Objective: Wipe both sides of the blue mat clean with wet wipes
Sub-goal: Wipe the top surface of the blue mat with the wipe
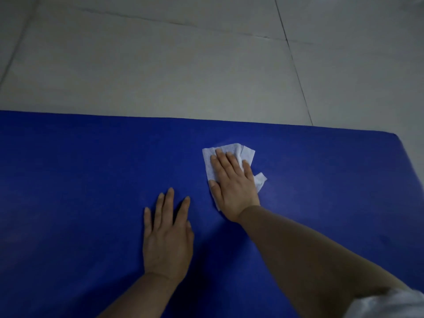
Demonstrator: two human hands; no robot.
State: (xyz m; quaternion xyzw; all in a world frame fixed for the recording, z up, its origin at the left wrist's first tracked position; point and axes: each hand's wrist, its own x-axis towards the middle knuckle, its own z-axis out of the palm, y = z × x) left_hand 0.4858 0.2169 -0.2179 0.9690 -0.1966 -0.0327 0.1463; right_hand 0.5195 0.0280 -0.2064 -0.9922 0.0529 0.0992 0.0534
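Note:
The blue mat (80, 180) lies flat on the floor and fills the lower half of the head view; its far edge runs across the middle and its right corner shows at the upper right. A white wet wipe (211, 157) is spread on the mat near the far edge. My right hand (234, 187) presses flat on the wipe with straight fingers, covering most of it. My left hand (167, 235) rests flat on the bare mat, a little nearer and to the left, fingers spread and straight.
Beyond the mat lies a pale grey tiled floor (160, 65) with dark grout lines. A white sleeve (390, 304) shows at the bottom right corner.

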